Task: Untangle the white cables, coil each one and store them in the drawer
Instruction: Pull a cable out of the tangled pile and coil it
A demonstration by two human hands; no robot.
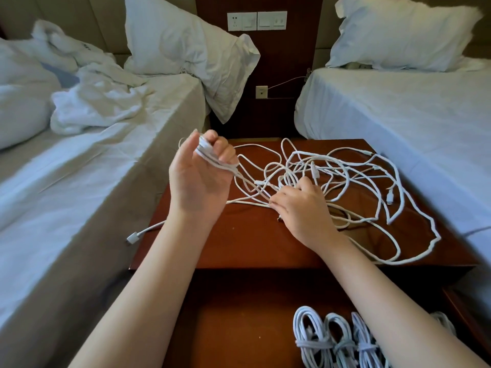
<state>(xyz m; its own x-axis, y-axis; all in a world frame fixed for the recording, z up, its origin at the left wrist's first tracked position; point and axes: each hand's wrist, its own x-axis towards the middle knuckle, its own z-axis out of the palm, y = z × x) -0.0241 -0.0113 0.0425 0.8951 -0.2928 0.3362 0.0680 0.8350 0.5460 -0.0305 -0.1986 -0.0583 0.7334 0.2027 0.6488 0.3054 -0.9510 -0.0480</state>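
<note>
A tangle of white cables (342, 179) sprawls over the top of the wooden nightstand (247, 243). My left hand (199, 179) is raised above the nightstand's left part and grips a small coil of white cable (210, 155) wound round its fingers. One strand runs from that coil down into the tangle. My right hand (303, 208) rests palm down on the tangle's near middle, its fingers curled into the strands. A loose plug end (132, 239) hangs off the left edge. The open drawer (239, 328) below holds several coiled white cables (342, 341) at its right.
A bed with rumpled white bedding (79, 107) flanks the nightstand on the left, and a made bed (398, 115) on the right. Pillows lean at both headboards. A wall panel with sockets and switches (256, 21) stands behind.
</note>
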